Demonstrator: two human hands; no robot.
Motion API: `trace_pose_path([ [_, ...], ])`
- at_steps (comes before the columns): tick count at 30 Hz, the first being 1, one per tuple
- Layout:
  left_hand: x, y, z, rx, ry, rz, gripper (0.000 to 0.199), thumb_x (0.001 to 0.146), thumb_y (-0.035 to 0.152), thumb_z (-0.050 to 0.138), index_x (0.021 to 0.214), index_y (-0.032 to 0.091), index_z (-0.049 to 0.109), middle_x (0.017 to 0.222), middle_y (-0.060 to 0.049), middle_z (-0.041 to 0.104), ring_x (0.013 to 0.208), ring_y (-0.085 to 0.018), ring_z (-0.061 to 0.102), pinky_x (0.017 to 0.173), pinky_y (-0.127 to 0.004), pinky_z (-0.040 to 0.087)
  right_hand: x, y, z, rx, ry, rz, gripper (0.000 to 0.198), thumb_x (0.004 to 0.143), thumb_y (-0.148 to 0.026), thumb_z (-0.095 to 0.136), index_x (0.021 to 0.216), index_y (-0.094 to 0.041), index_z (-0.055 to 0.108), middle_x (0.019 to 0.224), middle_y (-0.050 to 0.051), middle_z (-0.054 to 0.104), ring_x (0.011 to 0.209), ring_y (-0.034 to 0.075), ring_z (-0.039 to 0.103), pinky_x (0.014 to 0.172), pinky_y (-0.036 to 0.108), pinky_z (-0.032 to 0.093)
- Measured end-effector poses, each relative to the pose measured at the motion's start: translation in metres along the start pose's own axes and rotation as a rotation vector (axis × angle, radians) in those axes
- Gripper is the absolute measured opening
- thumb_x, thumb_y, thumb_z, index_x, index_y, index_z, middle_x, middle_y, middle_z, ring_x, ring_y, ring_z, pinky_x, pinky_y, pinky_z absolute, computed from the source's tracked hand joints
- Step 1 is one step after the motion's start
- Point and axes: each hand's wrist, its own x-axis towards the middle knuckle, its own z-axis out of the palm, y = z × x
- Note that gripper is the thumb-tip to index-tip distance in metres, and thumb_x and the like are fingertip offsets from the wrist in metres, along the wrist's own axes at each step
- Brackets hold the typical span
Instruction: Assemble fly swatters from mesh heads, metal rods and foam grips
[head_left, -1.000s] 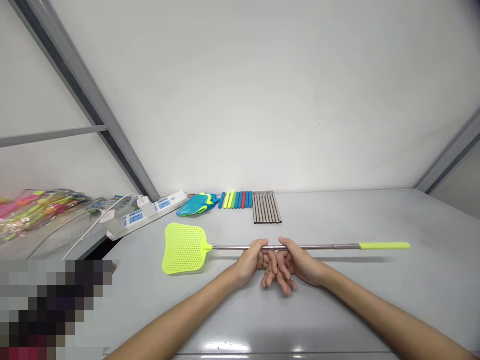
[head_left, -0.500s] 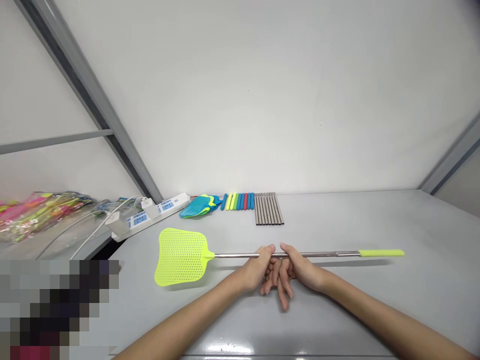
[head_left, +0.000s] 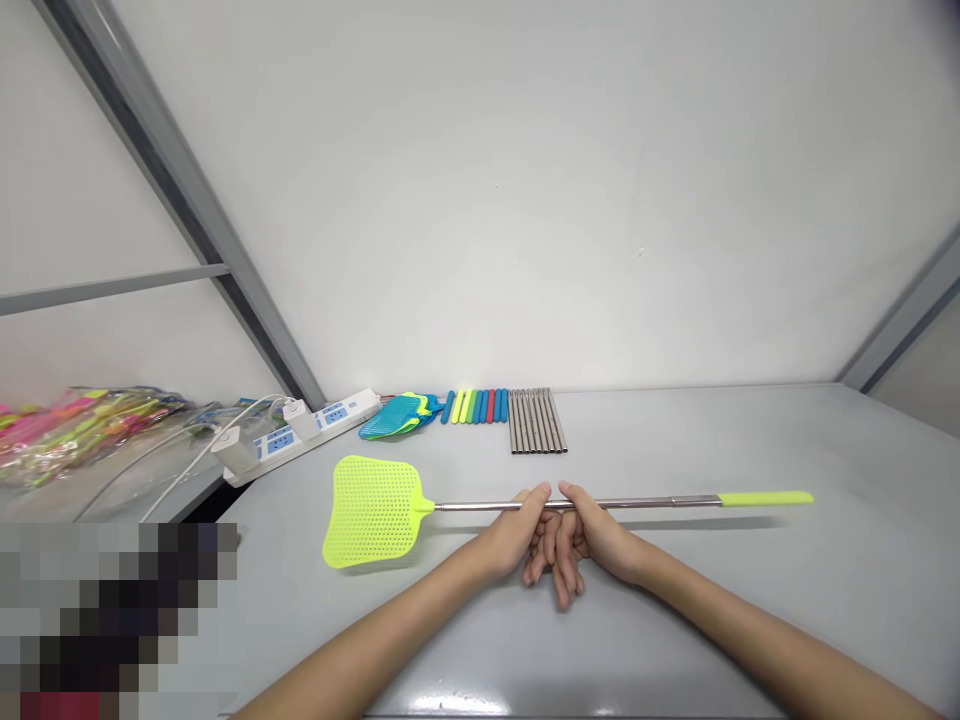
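A fly swatter [head_left: 375, 512] with a yellow-green perforated head, a thin metal telescopic rod and a yellow-green handle is held level above the table, its head to the left. My left hand [head_left: 519, 532] grips the rod near its middle, thumb on top. Right beside it, my right hand [head_left: 597, 530] pinches the same rod with its thumb on top. The fingers of both hands curl beneath the rod and overlap, so some of them are hidden.
Toward the back of the grey table [head_left: 675, 620] lie stacked swatter heads [head_left: 397, 416], a row of coloured handles [head_left: 480, 406] and several metal rods [head_left: 537, 421]. A power strip [head_left: 330, 425] with plugged-in chargers sits at left, near bagged colourful items [head_left: 90, 430].
The swatter's head has shifted slightly right and the rod has risen a little in view. Both hands keep their hold on the rod.
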Motion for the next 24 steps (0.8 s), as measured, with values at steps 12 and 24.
trace_pose_path([
  [12,0.009,0.005,-0.001,-0.266,0.049,0.161,0.053,0.076,0.055,0.03,0.05,0.012,0.048,0.044,-0.004,0.054,0.037,-0.011,0.05,0.038,-0.021,0.034,0.004,-0.008,-0.006,0.272,0.177,-0.105,0.044,0.077,-0.044,0.032,0.049,-0.013,0.048,0.052,0.007,0.058,0.047,0.013,0.053,0.037,0.019,0.025],
  [24,0.007,0.011,-0.001,-0.402,0.09,0.149,0.039,0.076,0.044,0.04,0.057,0.011,0.051,0.046,-0.002,0.05,0.042,-0.011,0.049,0.041,-0.021,0.031,0.003,-0.008,-0.009,0.305,0.24,-0.17,0.033,0.075,-0.033,0.038,0.05,-0.014,0.048,0.046,0.002,0.049,0.042,0.01,0.045,0.041,0.022,0.029],
])
